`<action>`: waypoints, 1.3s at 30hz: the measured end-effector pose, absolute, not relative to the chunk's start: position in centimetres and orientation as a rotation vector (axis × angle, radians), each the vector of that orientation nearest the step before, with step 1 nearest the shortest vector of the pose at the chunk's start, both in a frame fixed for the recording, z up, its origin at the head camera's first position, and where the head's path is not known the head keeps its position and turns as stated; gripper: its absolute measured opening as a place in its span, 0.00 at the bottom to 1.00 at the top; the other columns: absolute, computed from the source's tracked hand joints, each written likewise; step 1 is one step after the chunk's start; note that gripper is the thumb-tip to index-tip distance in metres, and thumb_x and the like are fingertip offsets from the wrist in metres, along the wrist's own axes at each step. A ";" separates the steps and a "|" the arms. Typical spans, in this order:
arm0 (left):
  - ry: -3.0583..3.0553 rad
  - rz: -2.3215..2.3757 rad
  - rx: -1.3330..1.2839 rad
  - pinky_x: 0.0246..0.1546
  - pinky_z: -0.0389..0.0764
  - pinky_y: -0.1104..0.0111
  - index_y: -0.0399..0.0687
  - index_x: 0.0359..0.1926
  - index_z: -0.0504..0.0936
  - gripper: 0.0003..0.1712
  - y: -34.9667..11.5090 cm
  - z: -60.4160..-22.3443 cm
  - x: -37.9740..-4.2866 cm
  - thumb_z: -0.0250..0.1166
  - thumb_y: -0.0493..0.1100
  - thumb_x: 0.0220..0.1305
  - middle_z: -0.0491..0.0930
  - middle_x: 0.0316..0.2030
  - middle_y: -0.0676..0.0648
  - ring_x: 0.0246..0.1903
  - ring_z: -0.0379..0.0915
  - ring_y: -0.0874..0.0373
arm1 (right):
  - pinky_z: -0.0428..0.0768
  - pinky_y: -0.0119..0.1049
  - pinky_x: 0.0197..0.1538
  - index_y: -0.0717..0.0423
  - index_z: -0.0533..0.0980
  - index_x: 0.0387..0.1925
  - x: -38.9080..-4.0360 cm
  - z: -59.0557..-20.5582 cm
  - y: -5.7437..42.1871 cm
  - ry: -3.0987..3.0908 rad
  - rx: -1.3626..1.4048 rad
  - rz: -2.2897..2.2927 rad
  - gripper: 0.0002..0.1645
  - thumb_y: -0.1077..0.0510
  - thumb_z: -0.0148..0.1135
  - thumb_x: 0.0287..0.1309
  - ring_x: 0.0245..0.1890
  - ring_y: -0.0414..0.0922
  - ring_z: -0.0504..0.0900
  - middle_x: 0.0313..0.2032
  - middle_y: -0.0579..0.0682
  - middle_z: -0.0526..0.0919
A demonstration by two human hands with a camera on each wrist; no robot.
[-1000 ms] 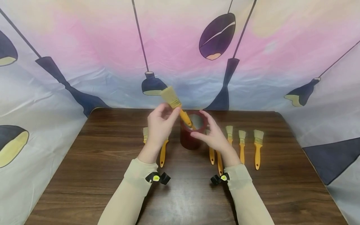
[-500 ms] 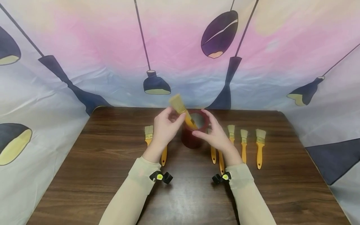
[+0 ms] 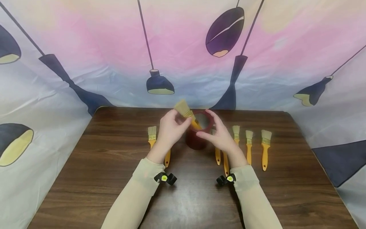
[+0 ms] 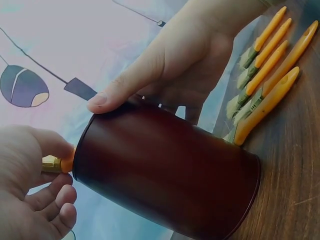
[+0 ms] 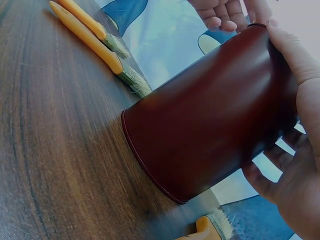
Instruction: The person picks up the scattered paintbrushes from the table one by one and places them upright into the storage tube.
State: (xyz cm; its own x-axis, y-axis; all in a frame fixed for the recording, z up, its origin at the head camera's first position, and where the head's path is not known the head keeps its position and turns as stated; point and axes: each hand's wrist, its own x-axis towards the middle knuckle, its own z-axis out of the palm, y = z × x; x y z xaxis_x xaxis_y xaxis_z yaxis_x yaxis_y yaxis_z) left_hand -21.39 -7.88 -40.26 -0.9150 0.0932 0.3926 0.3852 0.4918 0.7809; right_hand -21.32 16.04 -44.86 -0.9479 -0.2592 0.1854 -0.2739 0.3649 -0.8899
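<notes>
My left hand (image 3: 171,129) pinches a flat paintbrush (image 3: 183,108) near its metal band, bristles up and leaning left. Its yellow handle slants into the mouth of a dark red cylindrical pot (image 3: 195,140), and the handle's lower end is hidden inside. The pot stands on the table. Around the pot's upper right side, my right hand (image 3: 222,137) holds it with the thumb at the near rim. In the left wrist view, the right thumb presses the pot's wall (image 4: 165,165) near the rim. From the right wrist, the pot (image 5: 215,115) hides most of the left hand.
Several yellow-handled paintbrushes lie right of the pot, among them a wide one (image 3: 265,149) and a narrower one (image 3: 249,146). Left of the pot lie another brush (image 3: 152,135) and a partly covered one (image 3: 167,158). A printed cloth (image 3: 120,63) hangs behind the wooden table (image 3: 100,159).
The left hand has moved right and down, lowering the paintbrush's handle deeper into the pot. The right hand keeps its hold on the pot. The head view has shifted slightly.
</notes>
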 end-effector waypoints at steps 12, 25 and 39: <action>-2.325 -1.421 -0.523 0.37 0.83 0.60 0.44 0.52 0.88 0.14 -7.5 -39.8 -21.2 0.76 0.45 0.71 0.85 0.39 0.47 0.34 0.78 0.54 | 0.78 0.64 0.68 0.38 0.57 0.86 -21.4 -44.8 16.0 -2.579 0.507 1.703 0.59 0.47 0.82 0.63 0.71 0.57 0.72 0.79 0.52 0.65; -2.319 -1.459 -0.450 0.40 0.83 0.61 0.45 0.48 0.88 0.11 -7.7 -40.0 -21.5 0.75 0.45 0.71 0.87 0.39 0.49 0.34 0.81 0.56 | 0.76 0.62 0.70 0.39 0.55 0.87 -21.4 -44.8 16.0 -2.581 0.521 1.717 0.60 0.48 0.81 0.64 0.71 0.53 0.71 0.80 0.51 0.64; -2.378 -1.592 -0.443 0.44 0.83 0.60 0.45 0.52 0.87 0.15 -9.3 -40.4 -22.0 0.76 0.46 0.70 0.87 0.42 0.47 0.39 0.81 0.53 | 0.76 0.63 0.70 0.37 0.55 0.87 -21.2 -44.6 16.0 -2.601 0.499 1.716 0.60 0.46 0.82 0.64 0.73 0.54 0.70 0.81 0.51 0.62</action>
State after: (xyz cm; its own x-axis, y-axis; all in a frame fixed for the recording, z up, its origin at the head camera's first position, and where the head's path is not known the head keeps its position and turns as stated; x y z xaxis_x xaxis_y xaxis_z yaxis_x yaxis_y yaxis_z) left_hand -21.95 -9.28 -40.41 -0.9237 0.1135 0.3659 0.3816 0.3586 0.8519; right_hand -21.19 16.02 -44.62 -0.9498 -0.2684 0.1608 -0.2534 0.3587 -0.8984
